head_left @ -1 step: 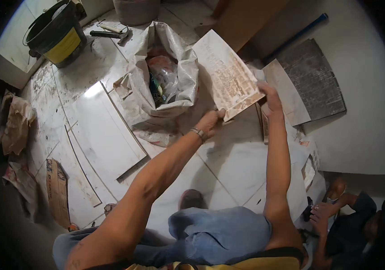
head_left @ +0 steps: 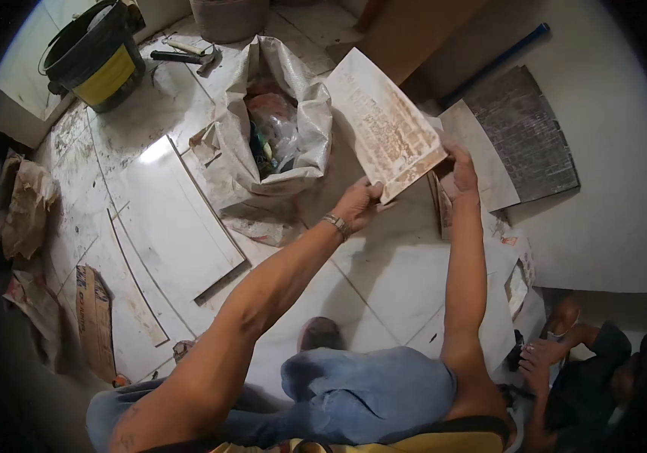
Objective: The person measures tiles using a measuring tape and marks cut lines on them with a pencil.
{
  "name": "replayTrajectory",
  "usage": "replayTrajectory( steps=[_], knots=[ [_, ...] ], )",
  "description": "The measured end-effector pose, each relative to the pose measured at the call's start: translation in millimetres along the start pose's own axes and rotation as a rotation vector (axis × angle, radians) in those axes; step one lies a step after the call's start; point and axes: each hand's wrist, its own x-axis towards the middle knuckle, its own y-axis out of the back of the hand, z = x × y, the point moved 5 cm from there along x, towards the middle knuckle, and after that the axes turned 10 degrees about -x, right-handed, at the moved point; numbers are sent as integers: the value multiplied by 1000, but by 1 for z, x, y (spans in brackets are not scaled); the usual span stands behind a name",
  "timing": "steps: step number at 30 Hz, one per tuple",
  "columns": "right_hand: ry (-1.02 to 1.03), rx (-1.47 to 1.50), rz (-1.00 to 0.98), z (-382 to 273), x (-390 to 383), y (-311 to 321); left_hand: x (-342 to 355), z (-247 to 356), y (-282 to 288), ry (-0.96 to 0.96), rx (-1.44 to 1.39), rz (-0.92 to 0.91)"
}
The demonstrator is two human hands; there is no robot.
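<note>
Grasping tile [head_left: 391, 132] by its lower corner with left hand [head_left: 357, 205], thumb on top; touching its right corner with right hand [head_left: 461, 174], but cannot tell if firmly closed. Holding tile at upper centre of frame, just right of sack [head_left: 313, 140], tilted. Seemingly already lifted from floor [head_left: 395, 260], not yet laid down, and still bearing brown residue. In open sack, can see clear plastic bag [head_left: 285, 134] among dark, mixed rubbish. In black bucket [head_left: 115, 79] at upper left, can see something pale, too unclear to name. In tub [head_left: 229, 21] at top edge, cannot see any contents.
</note>
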Motion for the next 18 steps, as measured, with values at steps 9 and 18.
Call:
replayTrajectory(
  steps=[9, 18],
  knots=[
    [304, -803, 654, -72, -53, -30, -43, -39, -62, 100, 73, -90],
    [279, -680, 1000, -128, -164, -40, -161, 33, -122, -972, 1554, -181]
  ],
)
